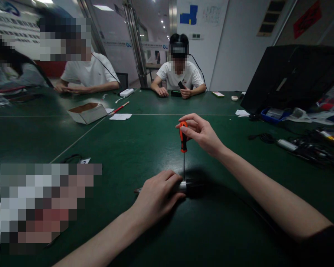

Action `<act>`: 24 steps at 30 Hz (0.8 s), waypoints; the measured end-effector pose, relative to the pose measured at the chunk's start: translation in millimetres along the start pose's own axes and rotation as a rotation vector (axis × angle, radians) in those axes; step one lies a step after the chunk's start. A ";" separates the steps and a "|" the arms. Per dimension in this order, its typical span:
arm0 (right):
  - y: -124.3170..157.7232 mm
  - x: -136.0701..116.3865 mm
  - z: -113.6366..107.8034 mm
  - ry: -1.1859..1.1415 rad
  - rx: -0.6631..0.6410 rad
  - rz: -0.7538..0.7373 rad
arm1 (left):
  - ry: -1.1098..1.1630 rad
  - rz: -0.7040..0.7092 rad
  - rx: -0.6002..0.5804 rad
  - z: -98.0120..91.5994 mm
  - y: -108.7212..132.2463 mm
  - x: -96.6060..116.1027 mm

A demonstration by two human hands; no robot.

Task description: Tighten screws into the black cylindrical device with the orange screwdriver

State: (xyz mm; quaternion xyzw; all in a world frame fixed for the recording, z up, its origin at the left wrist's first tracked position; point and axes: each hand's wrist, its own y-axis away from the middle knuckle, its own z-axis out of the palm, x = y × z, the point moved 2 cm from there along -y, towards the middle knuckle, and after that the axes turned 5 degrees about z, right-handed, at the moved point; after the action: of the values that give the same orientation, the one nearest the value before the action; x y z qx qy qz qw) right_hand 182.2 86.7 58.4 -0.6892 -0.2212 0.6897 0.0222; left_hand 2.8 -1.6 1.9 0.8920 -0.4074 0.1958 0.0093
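Observation:
My right hand (pixel 199 133) grips the orange and black handle of a screwdriver (pixel 183 139), which stands upright. Its thin shaft reaches down to a metal and black cylindrical tool (pixel 193 186) lying on the green table. Around the tool's silver part my left hand (pixel 161 191) is wrapped, holding it against the tabletop. The tool's narrow end pokes out to the left of that hand, and a dark cable seems to trail from its black end to the right. The exact contact of the screwdriver tip is too small to tell.
An open white box (pixel 87 114), papers (pixel 120 116) and a red pencil-like stick (pixel 119 108) lie ahead on the left. A large black monitor (pixel 292 79), a blue tray (pixel 272 114) and tangled cables (pixel 308 146) are at right. Several people sit across and at left.

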 end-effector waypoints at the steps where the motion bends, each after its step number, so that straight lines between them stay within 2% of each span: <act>1: 0.1 -0.4 -0.2 0.024 -0.005 -0.009 | 0.001 0.000 0.002 -0.2 0.2 0.1; 6: -0.2 -1.3 0.2 0.024 -0.048 -0.024 | -0.007 0.003 0.016 -0.5 0.5 -0.2; 15: 0.0 1.0 1.3 -0.025 -0.028 -0.012 | -0.019 -0.012 -0.007 -2.1 0.3 1.6; 24: 0.5 -3.5 -1.6 -0.001 -0.122 -0.033 | -0.034 -0.014 -0.005 -1.7 -0.1 2.4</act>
State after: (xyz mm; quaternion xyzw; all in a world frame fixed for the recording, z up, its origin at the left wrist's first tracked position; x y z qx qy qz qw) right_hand 184.1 85.5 61.6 -0.6851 -0.2739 0.6749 -0.0086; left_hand 3.7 -2.9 4.3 0.8980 -0.4017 0.1794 0.0058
